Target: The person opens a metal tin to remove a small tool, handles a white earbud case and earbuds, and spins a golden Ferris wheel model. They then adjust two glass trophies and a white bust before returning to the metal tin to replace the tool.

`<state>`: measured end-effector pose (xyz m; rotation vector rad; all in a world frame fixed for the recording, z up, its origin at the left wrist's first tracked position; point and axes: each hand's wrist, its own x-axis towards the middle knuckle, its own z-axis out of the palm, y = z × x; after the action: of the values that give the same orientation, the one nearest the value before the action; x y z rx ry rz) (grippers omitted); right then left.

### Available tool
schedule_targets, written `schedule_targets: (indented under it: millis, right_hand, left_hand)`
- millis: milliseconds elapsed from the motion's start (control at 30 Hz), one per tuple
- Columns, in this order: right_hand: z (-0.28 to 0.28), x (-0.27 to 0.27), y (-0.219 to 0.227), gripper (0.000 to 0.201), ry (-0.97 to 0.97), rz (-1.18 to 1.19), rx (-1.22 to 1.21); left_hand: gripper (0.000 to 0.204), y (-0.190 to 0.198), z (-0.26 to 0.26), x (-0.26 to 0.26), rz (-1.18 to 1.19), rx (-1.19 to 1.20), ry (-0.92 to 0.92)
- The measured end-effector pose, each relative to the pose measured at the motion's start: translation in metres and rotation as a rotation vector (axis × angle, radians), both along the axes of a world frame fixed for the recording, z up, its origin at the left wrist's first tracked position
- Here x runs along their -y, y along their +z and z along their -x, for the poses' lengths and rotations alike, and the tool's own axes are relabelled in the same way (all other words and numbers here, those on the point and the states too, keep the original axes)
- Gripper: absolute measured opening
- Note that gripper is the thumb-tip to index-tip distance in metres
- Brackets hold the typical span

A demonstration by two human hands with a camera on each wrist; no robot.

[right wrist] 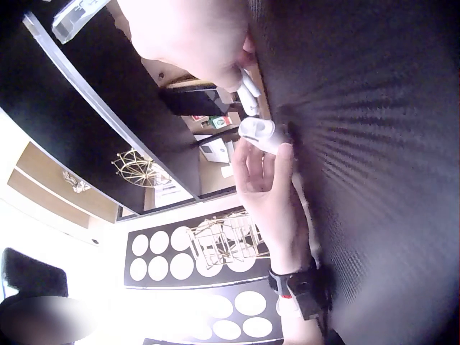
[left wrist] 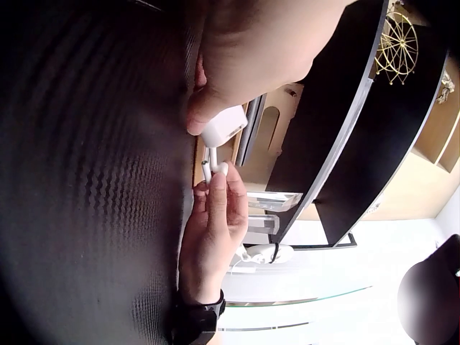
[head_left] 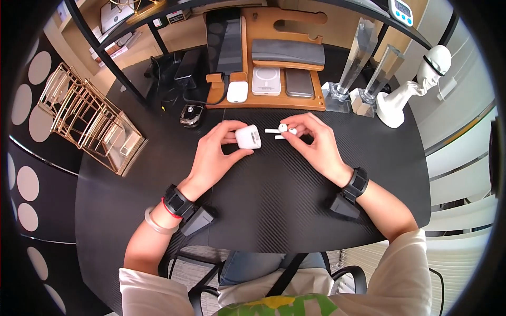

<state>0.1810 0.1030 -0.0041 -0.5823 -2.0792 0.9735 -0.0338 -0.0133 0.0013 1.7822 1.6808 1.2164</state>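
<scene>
My left hand (head_left: 213, 158) grips a small white earphone case (head_left: 246, 138) between thumb and fingers, its slotted end facing right. In my right hand (head_left: 320, 147), thumb and fingertips pinch two white earphones (head_left: 283, 128), stems pointing left at the case with a small gap in the head view. The left wrist view has the case (left wrist: 226, 126) just above the earphones (left wrist: 222, 169); whether they touch there I cannot tell. From the right wrist the case (right wrist: 260, 134) shows its end, near the stems (right wrist: 248, 96).
Behind the hands a wooden organizer (head_left: 211, 98) holds a phone, a white case and a power bank. A smartwatch (head_left: 191, 115) lies left of it. Crystal trophies (head_left: 348, 73) and a white head figure (head_left: 391, 108) stand right. A gold wire rack (head_left: 89, 116) is at left.
</scene>
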Motion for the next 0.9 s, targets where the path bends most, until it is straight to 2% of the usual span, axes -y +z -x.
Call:
schedule_targets:
  millis: [67, 267, 333, 467, 600, 767, 900]
  right_hand:
    - [-0.001, -0.003, -0.003, 0.023, -0.017, -0.009, 0.017]
    - [-0.002, -0.003, -0.002, 0.026, 0.031, -0.02, 0.096]
    - [-0.001, -0.005, -0.004, 0.028, -0.047, -0.325, 0.1]
    - [0.0, 0.0, 0.005, 0.03, -0.038, -0.27, 0.057]
    - [-0.001, 0.002, 0.005, 0.032, 0.041, -0.297, 0.026]
    - [0.001, 0.009, 0.011, 0.031, 0.143, -0.309, -0.004]
    - [-0.003, 0.002, 0.008, 0.028, 0.024, -0.263, 0.034]
  left_hand:
    - [0.049, 0.0, 0.001, 0.0, 0.011, 0.12, 0.026]
    - [0.049, -0.001, 0.0, -0.001, -0.015, 0.19, -0.068]
    - [0.049, 0.0, 0.0, 0.0, -0.041, 0.196, -0.077]
    - [0.048, 0.003, -0.001, 0.001, -0.048, 0.152, -0.091]
    - [0.046, 0.001, -0.003, -0.001, -0.037, 0.154, -0.119]
    - [0.051, 0.0, -0.003, 0.001, -0.055, 0.04, -0.195]
    - [0.054, 0.001, -0.005, 0.002, -0.014, 0.044, -0.128]
